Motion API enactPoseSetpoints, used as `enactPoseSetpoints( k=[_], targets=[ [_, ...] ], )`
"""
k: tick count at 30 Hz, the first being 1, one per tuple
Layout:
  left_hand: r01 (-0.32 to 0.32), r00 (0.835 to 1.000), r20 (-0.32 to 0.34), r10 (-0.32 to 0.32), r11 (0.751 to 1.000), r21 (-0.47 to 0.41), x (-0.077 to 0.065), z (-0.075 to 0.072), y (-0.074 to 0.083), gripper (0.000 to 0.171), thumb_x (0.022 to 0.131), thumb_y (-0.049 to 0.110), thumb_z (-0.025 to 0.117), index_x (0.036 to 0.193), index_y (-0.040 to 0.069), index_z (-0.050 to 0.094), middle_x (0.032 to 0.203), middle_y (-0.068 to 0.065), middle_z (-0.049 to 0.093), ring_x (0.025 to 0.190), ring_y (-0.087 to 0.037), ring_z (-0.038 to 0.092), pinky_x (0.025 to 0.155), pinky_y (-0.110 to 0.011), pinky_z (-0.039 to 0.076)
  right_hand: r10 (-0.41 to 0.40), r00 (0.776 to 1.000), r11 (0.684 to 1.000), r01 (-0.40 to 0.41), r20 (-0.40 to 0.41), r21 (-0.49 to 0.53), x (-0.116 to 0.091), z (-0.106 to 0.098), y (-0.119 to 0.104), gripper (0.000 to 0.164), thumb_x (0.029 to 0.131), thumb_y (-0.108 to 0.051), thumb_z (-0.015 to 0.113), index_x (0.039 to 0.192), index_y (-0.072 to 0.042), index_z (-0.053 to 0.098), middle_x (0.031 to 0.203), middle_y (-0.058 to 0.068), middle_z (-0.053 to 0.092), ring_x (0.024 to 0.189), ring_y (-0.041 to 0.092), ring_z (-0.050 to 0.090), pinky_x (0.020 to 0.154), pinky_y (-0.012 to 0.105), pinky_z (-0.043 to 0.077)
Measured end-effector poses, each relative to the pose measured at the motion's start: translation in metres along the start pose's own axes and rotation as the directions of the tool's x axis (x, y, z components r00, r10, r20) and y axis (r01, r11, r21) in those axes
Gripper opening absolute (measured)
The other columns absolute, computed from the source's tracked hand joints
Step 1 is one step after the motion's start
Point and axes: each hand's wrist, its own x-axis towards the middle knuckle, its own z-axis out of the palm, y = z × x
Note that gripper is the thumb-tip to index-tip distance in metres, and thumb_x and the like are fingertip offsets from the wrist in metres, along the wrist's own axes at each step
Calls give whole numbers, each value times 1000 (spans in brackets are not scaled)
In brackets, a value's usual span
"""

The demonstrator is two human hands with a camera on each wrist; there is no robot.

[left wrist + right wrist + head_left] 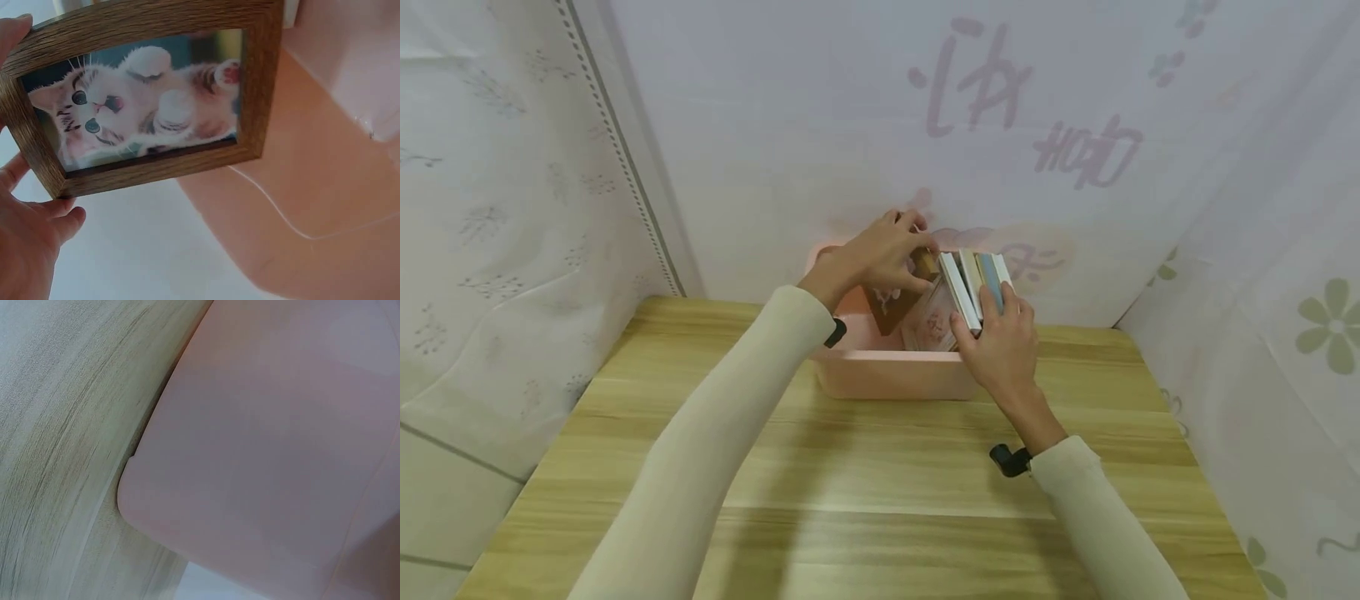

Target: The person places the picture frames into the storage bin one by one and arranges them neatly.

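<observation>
My left hand (883,254) grips a brown wooden picture frame (887,315) by its edge, tilted inside the pink plastic bin (895,377). In the left wrist view the picture frame (259,94) shows a photo of a kitten on its back, with fingers at its left end. My right hand (1003,346) holds several thin books (961,293) standing side by side at the bin's right end, thumb on the left side and fingers over the right. The right wrist view shows only the bin's outer wall (250,437) and table; the right hand is out of that view.
Between the picture frame and the books lies a pale item with a reddish drawing (934,325). The bin stands near the back edge of the wood-grain table (865,483), against a printed white curtain (790,108). More curtains hang at both sides.
</observation>
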Motion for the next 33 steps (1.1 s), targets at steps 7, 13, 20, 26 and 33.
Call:
enactPoseSetpoints(
  k=[7, 13, 20, 26, 33],
  targets=[
    [-40, 999, 1, 40, 999, 32, 12, 4, -4, 55, 85, 57, 69, 130, 26, 64, 146, -13, 38, 128, -36, 39, 110, -48, 34, -7, 1000, 1000, 7, -13, -11, 1, -1, 1, 64, 91, -52, 54, 135, -6, 55, 141, 29, 48, 119, 52, 49, 79, 67, 50],
    [-60, 997, 55, 59, 998, 14, 18, 3, -3, 53, 86, 57, 69, 129, 26, 65, 146, -10, 37, 128, -35, 38, 111, -49, 32, 1, 1000, 1000, -1, -5, -8, 0, -1, 0, 63, 91, -52, 54, 136, -7, 54, 142, 28, 47, 120, 52, 49, 80, 67, 50],
    [-82, 991, 103, 84, 996, -18, 25, 4, 4, 51, 85, 53, 72, 127, 25, 66, 145, -10, 40, 131, -36, 37, 111, -50, 33, 3, 1000, 1000, -3, -9, -10, 1, -2, 0, 63, 92, -51, 54, 136, -7, 54, 142, 28, 47, 120, 51, 49, 79, 66, 51],
    [-90, 989, 118, 91, 996, -11, 32, 11, 7, 52, 84, 55, 72, 126, 25, 67, 142, -10, 42, 129, -34, 38, 110, -48, 33, -9, 1000, 1000, 9, -15, -4, 2, 0, 1, 62, 92, -50, 54, 136, -7, 55, 141, 29, 48, 119, 52, 49, 82, 66, 50],
    [-82, 988, 129, 84, 996, -14, 37, 20, 9, 52, 84, 55, 72, 128, 26, 67, 144, -10, 43, 131, -35, 37, 111, -48, 32, 0, 1000, 1000, 0, 0, -1, 1, -1, 2, 61, 93, -49, 53, 138, -7, 54, 143, 29, 46, 121, 51, 47, 85, 66, 49]
  ],
)
